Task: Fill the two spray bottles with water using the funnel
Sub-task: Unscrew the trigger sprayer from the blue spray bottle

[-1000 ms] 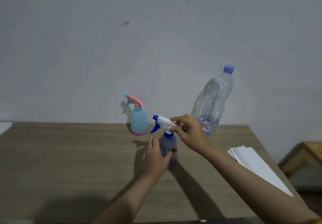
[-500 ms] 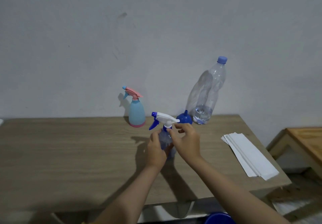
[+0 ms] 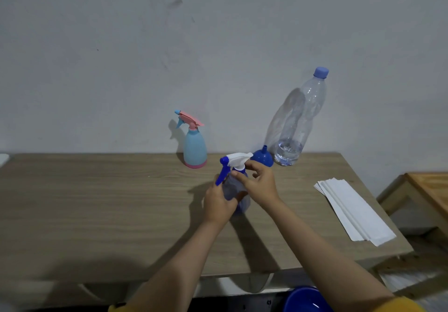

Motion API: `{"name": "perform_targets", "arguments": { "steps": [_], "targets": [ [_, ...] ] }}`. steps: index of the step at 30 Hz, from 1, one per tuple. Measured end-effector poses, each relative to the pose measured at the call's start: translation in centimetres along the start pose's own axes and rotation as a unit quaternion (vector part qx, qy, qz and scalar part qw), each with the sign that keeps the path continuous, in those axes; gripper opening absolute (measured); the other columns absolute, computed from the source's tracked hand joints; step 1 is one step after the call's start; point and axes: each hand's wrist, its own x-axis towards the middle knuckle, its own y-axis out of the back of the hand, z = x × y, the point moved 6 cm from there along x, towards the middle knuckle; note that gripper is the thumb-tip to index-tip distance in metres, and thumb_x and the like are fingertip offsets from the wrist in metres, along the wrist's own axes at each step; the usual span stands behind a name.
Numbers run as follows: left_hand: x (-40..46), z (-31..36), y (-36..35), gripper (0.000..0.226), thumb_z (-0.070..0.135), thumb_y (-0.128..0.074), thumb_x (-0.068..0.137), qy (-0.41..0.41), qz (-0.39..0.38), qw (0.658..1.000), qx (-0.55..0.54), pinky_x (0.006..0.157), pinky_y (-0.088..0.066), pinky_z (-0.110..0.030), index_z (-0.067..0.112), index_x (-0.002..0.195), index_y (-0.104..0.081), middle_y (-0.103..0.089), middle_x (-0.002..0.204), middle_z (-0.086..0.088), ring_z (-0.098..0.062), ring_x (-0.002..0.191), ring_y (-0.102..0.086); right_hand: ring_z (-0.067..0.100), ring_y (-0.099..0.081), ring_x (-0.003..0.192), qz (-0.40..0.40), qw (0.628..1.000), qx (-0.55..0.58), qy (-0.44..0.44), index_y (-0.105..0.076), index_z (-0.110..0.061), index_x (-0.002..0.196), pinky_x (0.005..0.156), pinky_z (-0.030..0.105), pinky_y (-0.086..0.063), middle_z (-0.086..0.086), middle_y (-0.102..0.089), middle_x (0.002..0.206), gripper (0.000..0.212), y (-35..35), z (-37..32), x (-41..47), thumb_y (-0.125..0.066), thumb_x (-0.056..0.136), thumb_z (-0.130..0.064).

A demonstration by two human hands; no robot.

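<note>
Compared with half a second ago, your right hand has dropped from the white trigger head to the collar of the dark blue spray bottle, fingers pinching there. Your left hand stays wrapped around the bottle body, which stands upright near the middle of the table.

Count two spray bottles: the one you grip, and a light blue spray bottle with a pink head, upright near the wall. One blue funnel sits inverted just behind your right hand. One clear water bottle holds a little water. One stack of white paper lies to the right.
</note>
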Motion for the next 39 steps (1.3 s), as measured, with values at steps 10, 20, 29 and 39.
{"name": "perform_targets", "arguments": {
  "steps": [10, 20, 29, 39],
  "targets": [
    [-0.5, 1.0, 0.4, 0.055, 0.03, -0.081, 0.07, -0.001, -0.011, 1.0, 0.016, 0.07, -0.048, -0.012, 0.018, 0.116, -0.054, -0.064, 0.104, 0.008, -0.011, 0.096, -0.062, 0.002, -0.061, 0.092, 0.048, 0.997, 0.057, -0.022, -0.061, -0.02, 0.107, 0.083, 0.02, -0.048, -0.007, -0.067, 0.098, 0.051, 0.8, 0.8, -0.7, -0.085, 0.065, -0.008],
    [-0.9, 1.7, 1.0, 0.042, 0.015, -0.075, 0.078, -0.015, -0.022, 1.0, 0.007, 0.059, -0.039, 0.003, 0.011, 0.114, -0.054, -0.057, 0.104, 0.011, 0.002, 0.083, -0.054, 0.01, -0.065, 0.089, -0.081, 0.996, 0.036, -0.003, -0.066, -0.022, 0.094, 0.082, 0.036, -0.051, -0.006, -0.07, 0.091, 0.045, 1.6, 0.1, 1.8, -0.087, 0.058, -0.005],
    [-0.9, 1.6, 1.0, 0.047, 0.014, -0.074, 0.078, -0.007, -0.028, 0.999, -0.015, 0.062, -0.039, 0.004, 0.015, 0.12, -0.053, -0.054, 0.109, 0.013, -0.001, 0.098, -0.051, 0.006, -0.062, 0.09, -0.099, 0.995, 0.022, -0.003, -0.062, -0.016, 0.105, 0.076, 0.014, -0.047, -0.004, -0.068, 0.1, 0.052, 1.3, 0.3, 1.3, -0.087, 0.06, -0.005],
    [-0.9, 1.8, 1.0, 0.044, 0.016, -0.074, 0.079, -0.019, -0.028, 0.999, -0.001, 0.063, -0.042, 0.002, 0.016, 0.117, -0.052, -0.055, 0.108, 0.013, -0.004, 0.1, -0.053, -0.004, -0.064, 0.088, -0.059, 0.997, 0.04, 0.003, -0.058, -0.01, 0.108, 0.084, 0.028, -0.044, -0.013, -0.069, 0.092, 0.042, 1.5, 0.3, 0.4, -0.07, 0.072, 0.009]
  ]
}}
